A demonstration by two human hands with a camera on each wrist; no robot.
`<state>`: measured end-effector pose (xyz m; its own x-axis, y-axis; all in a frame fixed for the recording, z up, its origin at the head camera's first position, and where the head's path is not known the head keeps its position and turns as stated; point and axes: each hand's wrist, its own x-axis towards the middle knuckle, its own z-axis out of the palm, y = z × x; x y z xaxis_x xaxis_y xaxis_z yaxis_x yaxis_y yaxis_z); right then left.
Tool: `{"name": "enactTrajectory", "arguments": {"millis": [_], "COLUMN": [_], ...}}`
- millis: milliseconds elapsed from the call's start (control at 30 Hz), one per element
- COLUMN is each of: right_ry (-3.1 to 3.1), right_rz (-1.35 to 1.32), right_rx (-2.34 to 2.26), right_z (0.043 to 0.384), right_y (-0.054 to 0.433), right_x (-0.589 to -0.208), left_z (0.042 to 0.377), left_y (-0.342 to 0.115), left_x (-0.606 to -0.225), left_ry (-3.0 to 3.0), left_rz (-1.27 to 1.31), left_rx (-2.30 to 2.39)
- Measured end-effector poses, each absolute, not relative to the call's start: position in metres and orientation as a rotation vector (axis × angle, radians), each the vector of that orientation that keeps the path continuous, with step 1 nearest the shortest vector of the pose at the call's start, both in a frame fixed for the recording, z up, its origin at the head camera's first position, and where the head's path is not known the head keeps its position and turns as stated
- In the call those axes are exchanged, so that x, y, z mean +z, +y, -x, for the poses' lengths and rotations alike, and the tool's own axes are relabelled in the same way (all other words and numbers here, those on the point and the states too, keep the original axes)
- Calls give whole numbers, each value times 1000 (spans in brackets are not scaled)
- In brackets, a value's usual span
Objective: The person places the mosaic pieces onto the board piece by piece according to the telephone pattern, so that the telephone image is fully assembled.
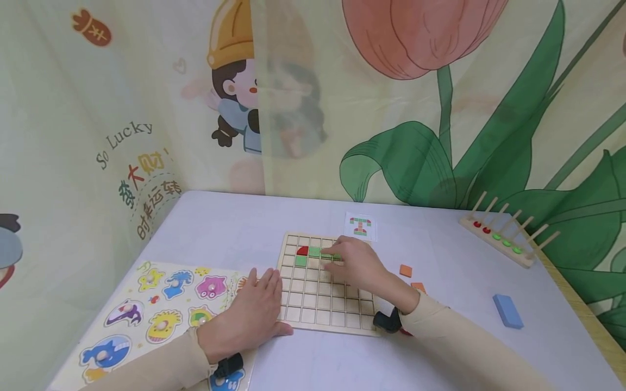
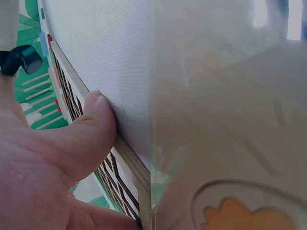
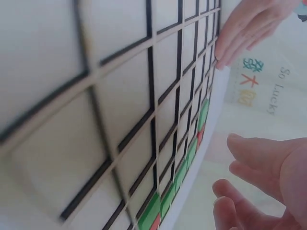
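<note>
A wooden grid board lies flat in the middle of the table. Along its upper rows sit several green square tiles and a red quarter-round tile; another red piece shows at the row's other end in the right wrist view. My left hand rests at the board's left edge with fingers straight, its thumb against the near edge. Over the upper part of the board is my right hand, index fingertip right at the green row. Its thumb and fingers are spread apart with nothing between them.
A pattern card lies behind the board. Orange tiles and a blue block are to the right. A peg stand with red and green beads stands back right. An animal knob puzzle lies left, partly under my left arm.
</note>
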<state>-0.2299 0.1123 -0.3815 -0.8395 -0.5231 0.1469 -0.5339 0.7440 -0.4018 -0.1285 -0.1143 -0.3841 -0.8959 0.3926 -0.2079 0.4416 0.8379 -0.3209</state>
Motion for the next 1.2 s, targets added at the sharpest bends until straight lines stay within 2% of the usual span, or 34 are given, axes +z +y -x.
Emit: {"name": "enactTrajectory", "arguments": {"millis": [733, 1200], "right_ry": [-2904, -2986], "right_rz": [-488, -261], "right_rx": [744, 695], "right_z": [186, 165], "right_y": [222, 261], "right_x": [-380, -386], "left_z": [129, 131], "left_y": [-114, -116], "left_x": [-383, -385], "left_ry": [2882, 2890], "left_rz": [-650, -659], "left_rx": [-463, -392]}}
